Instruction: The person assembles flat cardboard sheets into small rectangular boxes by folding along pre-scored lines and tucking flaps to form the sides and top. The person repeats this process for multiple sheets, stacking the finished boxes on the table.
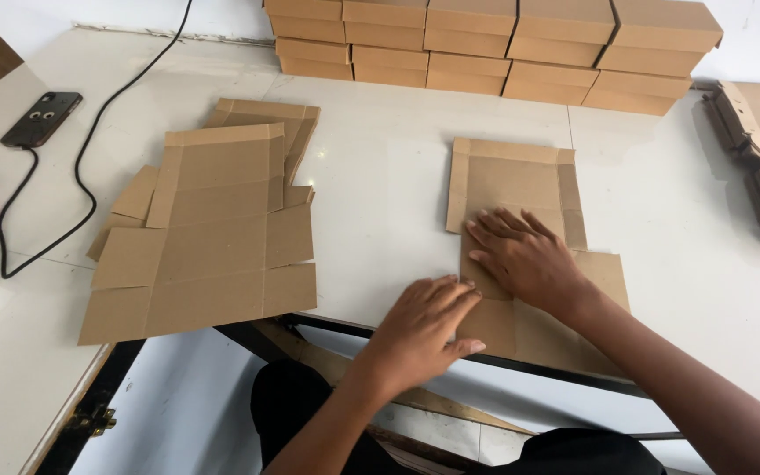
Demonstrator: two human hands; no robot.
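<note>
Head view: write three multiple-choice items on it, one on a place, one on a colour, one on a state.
1. Where does the phone lie?
A. at the table's far left
B. on the stacked boxes
C. under the right hand

2. What colour is the cable that runs to the phone?
A. white
B. black
C. red

3. How is the cardboard blank under the hands?
A. folded into a closed box
B. rolled into a tube
C. flat on the table

Answers:
1 A, it rests near the left edge of the white table.
2 B, a dark line runs across the white top.
3 C, the left hand and right hand press on it, palms down.
</note>
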